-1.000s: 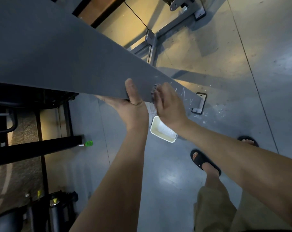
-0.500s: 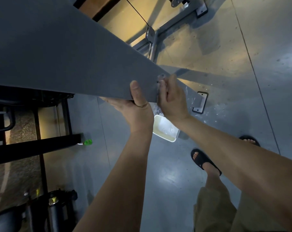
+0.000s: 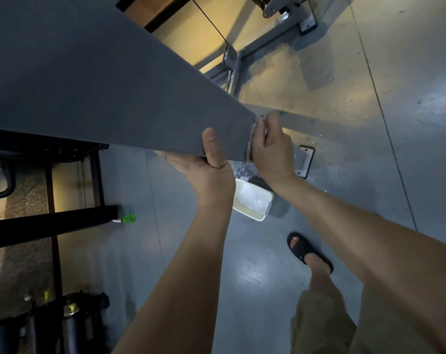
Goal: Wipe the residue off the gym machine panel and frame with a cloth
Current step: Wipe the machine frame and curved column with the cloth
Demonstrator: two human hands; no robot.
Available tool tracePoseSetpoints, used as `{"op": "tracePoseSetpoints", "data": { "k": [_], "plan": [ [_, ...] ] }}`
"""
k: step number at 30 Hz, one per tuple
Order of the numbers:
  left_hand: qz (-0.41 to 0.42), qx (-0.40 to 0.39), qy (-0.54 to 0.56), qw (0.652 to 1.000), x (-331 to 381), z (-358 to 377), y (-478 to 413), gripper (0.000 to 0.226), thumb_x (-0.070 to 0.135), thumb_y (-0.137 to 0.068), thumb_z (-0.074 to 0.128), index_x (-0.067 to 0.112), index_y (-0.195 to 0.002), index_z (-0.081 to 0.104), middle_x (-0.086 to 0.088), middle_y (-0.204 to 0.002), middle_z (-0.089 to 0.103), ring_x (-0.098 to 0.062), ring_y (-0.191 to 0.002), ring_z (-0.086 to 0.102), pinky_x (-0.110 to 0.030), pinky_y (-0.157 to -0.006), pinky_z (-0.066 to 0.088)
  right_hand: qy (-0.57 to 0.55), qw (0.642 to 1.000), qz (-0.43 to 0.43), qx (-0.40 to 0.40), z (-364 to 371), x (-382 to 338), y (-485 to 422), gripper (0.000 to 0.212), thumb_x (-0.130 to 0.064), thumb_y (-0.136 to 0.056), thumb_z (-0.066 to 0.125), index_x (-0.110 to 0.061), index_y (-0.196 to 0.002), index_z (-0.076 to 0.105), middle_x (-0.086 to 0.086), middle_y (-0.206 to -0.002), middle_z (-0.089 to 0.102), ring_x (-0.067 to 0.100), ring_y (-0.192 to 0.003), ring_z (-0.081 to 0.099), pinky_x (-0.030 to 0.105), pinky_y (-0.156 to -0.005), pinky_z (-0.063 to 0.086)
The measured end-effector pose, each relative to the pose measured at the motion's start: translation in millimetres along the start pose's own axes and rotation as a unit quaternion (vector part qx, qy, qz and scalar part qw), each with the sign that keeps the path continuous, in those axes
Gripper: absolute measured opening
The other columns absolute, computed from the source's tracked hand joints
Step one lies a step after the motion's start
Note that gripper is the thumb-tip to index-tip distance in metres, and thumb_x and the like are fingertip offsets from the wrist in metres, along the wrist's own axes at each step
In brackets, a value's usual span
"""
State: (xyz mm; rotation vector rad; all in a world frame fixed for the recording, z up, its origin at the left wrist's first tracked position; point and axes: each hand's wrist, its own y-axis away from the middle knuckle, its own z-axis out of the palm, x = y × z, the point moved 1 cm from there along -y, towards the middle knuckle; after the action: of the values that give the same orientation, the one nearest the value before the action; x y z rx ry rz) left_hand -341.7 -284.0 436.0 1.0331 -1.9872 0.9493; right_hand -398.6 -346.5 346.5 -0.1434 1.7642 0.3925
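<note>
Two-handed: gripped panel (image 3: 102, 93) edge with left hand (image 3: 204, 172), thumb flat on its face; pressed cloth (image 3: 250, 146) against panel with right hand (image 3: 270, 152), fingers curled round it.

You look down on a smooth grey floor (image 3: 242, 290), glossy enough to throw back a pale glare near its middle, with thin joint lines (image 3: 386, 129) crossing it. Warm yellow light (image 3: 280, 80) pools on the far part; the rest is cool and dim. A white tub (image 3: 250, 198) sits on the floor, and a small green object (image 3: 129, 218) lies well to its left, at the end of a black bar (image 3: 50, 223). A speckled mat (image 3: 25, 200) runs along the left edge, and dark cylinders (image 3: 71, 325) stand in the lower left corner.
</note>
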Motion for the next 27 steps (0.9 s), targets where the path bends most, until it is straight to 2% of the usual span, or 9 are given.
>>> {"op": "tracePoseSetpoints", "data": {
  "k": [4, 7, 10, 13, 16, 18, 20, 22, 27],
  "plan": [
    [0.002, 0.002, -0.012, 1.000, -2.4, 1.0, -2.4, 0.097, 0.049, -0.092, 0.056, -0.001, -0.157, 0.004, -0.015, -0.158, 0.021, -0.024, -0.147, 0.031, -0.042, -0.122, 0.028, -0.039, 0.992, -0.117, -0.009, -2.4, -37.6, 6.2, 0.021, -0.026, -0.107, 0.043, -0.026, -0.090, 0.031, -0.010, -0.066, 0.047, 0.013, -0.060, 0.043, 0.033, -0.055, 0.024],
    [0.002, -0.004, -0.009, 1.000, -1.8, 0.1, -2.0, 0.099, 0.049, -0.092, 0.057, -0.001, -0.157, 0.002, -0.016, -0.159, 0.020, -0.025, -0.147, 0.031, -0.037, -0.122, 0.028, -0.045, 0.998, -0.048, 0.021, 6.0, -23.1, -7.3, 0.014, -0.029, -0.106, 0.040, -0.017, -0.101, 0.042, 0.010, -0.076, 0.063, 0.034, -0.070, 0.059, 0.039, -0.055, 0.034],
    [-0.010, -0.005, -0.012, 1.000, -0.7, -0.8, -1.1, 0.101, 0.054, -0.090, 0.056, 0.002, -0.158, 0.002, -0.011, -0.157, 0.021, -0.024, -0.146, 0.032, -0.040, -0.122, 0.028, -0.031, 0.997, 0.064, 0.043, 3.2, -7.5, -7.8, 0.019, -0.032, -0.106, 0.040, -0.017, -0.094, 0.040, 0.013, -0.076, 0.063, 0.043, -0.076, 0.060, 0.040, -0.055, 0.029],
    [-0.007, 0.000, -0.005, 1.000, -2.4, 0.1, -0.8, 0.097, 0.051, -0.091, 0.056, 0.002, -0.156, 0.005, -0.011, -0.155, 0.023, -0.024, -0.144, 0.034, -0.038, -0.122, 0.030, -0.065, 0.998, -0.011, 0.024, -0.4, -36.8, 1.0, 0.020, -0.030, -0.107, 0.043, -0.020, -0.090, 0.037, -0.001, -0.071, 0.057, 0.030, -0.071, 0.059, 0.040, -0.057, 0.033],
    [-0.004, 0.000, -0.002, 1.000, -0.8, 1.3, -0.5, 0.098, 0.048, -0.092, 0.055, -0.001, -0.157, 0.000, -0.010, -0.157, 0.019, -0.021, -0.144, 0.032, -0.022, -0.120, 0.027, -0.069, 0.992, -0.097, 0.041, 2.8, -49.0, 0.1, 0.019, -0.027, -0.106, 0.043, -0.018, -0.089, 0.039, -0.008, -0.068, 0.049, 0.023, -0.063, 0.053, 0.035, -0.054, 0.025],
    [-0.003, -0.003, 0.002, 1.000, -0.4, 0.8, -0.3, 0.101, 0.049, -0.091, 0.055, 0.001, -0.157, -0.003, -0.007, -0.155, 0.018, -0.019, -0.145, 0.031, -0.018, -0.119, 0.027, -0.052, 0.997, -0.035, 0.050, 8.6, -28.2, -9.3, 0.023, -0.028, -0.107, 0.042, -0.009, -0.096, 0.047, 0.005, -0.072, 0.057, 0.029, -0.066, 0.056, 0.035, -0.054, 0.023],
    [-0.007, -0.009, 0.004, 1.000, -0.2, -0.4, -1.0, 0.102, 0.053, -0.090, 0.056, 0.005, -0.158, -0.003, -0.003, -0.155, 0.019, -0.019, -0.145, 0.032, -0.025, -0.121, 0.029, -0.029, 0.995, 0.080, 0.047, 8.2, 2.3, -15.2, 0.027, -0.031, -0.108, 0.040, -0.006, -0.105, 0.048, 0.016, -0.077, 0.063, 0.041, -0.073, 0.060, 0.037, -0.055, 0.027],
    [-0.010, -0.012, 0.009, 1.000, -1.6, -0.6, -1.1, 0.099, 0.055, -0.090, 0.057, 0.011, -0.157, -0.001, -0.002, -0.154, 0.022, -0.019, -0.144, 0.035, -0.033, -0.121, 0.032, 0.007, 0.991, 0.125, 0.049, 5.0, 13.7, -11.7, 0.026, -0.031, -0.109, 0.039, -0.007, -0.103, 0.047, 0.018, -0.078, 0.064, 0.042, -0.075, 0.061, 0.040, -0.057, 0.031],
    [-0.005, -0.004, -0.004, 1.000, -4.9, 0.5, -1.8, 0.100, 0.055, -0.090, 0.054, 0.006, -0.158, -0.002, -0.006, -0.157, 0.020, -0.021, -0.146, 0.033, -0.040, -0.122, 0.030, -0.073, 0.996, -0.041, 0.034, 4.0, -39.0, 7.2, 0.021, -0.027, -0.108, 0.044, -0.020, -0.091, 0.034, -0.011, -0.067, 0.048, 0.018, -0.062, 0.048, 0.035, -0.054, 0.032]
  ]
}}
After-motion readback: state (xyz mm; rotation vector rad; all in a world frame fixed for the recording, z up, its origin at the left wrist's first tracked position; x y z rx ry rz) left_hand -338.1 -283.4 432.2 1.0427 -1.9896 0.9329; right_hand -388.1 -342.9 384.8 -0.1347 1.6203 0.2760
